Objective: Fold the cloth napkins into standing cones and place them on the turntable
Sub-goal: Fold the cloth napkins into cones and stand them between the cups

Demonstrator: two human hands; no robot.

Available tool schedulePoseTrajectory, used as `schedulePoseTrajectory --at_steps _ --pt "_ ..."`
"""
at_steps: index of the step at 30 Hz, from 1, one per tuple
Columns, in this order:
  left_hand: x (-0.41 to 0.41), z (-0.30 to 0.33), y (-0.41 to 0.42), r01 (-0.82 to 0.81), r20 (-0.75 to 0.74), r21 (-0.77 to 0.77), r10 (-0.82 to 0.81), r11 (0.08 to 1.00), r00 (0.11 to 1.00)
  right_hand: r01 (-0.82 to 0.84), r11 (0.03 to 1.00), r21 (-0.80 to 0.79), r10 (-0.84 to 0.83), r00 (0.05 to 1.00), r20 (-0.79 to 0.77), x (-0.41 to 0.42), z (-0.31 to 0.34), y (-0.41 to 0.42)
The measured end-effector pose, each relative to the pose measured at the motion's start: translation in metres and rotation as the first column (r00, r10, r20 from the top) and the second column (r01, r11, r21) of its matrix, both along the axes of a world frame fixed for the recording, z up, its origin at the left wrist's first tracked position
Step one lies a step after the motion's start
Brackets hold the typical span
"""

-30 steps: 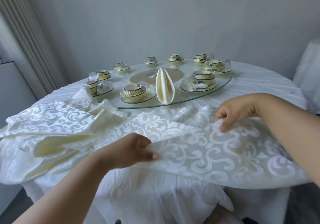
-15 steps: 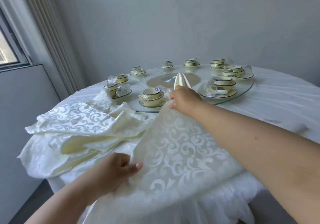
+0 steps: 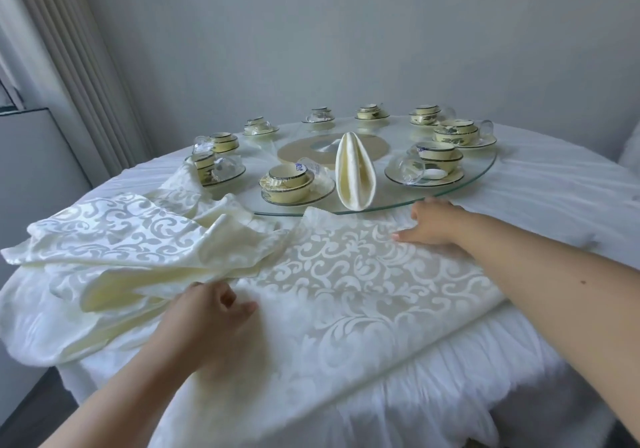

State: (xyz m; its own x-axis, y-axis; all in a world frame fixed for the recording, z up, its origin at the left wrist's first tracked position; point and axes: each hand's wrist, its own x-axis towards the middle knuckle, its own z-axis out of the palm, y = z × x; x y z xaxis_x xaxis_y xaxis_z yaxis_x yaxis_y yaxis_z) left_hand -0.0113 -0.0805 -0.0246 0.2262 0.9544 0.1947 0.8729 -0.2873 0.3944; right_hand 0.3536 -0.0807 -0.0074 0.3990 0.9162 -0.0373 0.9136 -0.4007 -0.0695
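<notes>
A cream napkin (image 3: 363, 274) with a white scroll pattern lies spread flat on the table in front of me. My right hand (image 3: 433, 222) presses its far right part with flat fingers. My left hand (image 3: 214, 312) rests on its near left edge, fingers loosely bent; I cannot tell if it pinches cloth. One folded napkin cone (image 3: 355, 177) stands upright at the near rim of the glass turntable (image 3: 478, 177).
A heap of more patterned napkins (image 3: 114, 240) lies to the left, partly over the table edge. Several cup and saucer sets (image 3: 291, 184) ring the turntable. White tablecloth (image 3: 554, 188) covers the round table. A curtain and wall ledge stand at left.
The napkin, held up by its far corner half a second ago, now lies flat. My right hand has moved right and down onto it. My left hand stays at the near edge.
</notes>
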Motion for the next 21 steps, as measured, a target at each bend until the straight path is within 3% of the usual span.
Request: schedulePoseTrajectory --at_steps 7,9,15,18,21 --pt "0.017 0.004 0.008 0.094 0.249 -0.106 -0.065 0.99 0.966 -0.091 0.996 -0.007 0.087 0.974 -0.208 0.038 0.014 -0.025" --pt "0.024 0.006 0.012 0.092 0.269 -0.136 -0.052 0.986 0.962 -0.084 0.996 -0.044 0.075 0.981 -0.182 0.048 0.02 -0.038" --pt "0.055 0.013 0.015 0.171 0.033 -0.209 -0.167 0.963 0.985 0.123 0.922 -0.367 -0.094 0.991 0.098 0.081 0.041 -0.073" --pt "0.067 0.016 0.019 0.203 -0.073 -0.207 -0.222 0.957 0.972 0.181 0.941 -0.285 -0.152 0.981 0.123 0.075 0.041 -0.074" --pt "0.071 0.013 0.026 0.17 -0.084 -0.191 -0.189 0.967 0.978 0.095 0.992 -0.084 -0.091 0.995 0.046 0.056 0.034 -0.057"
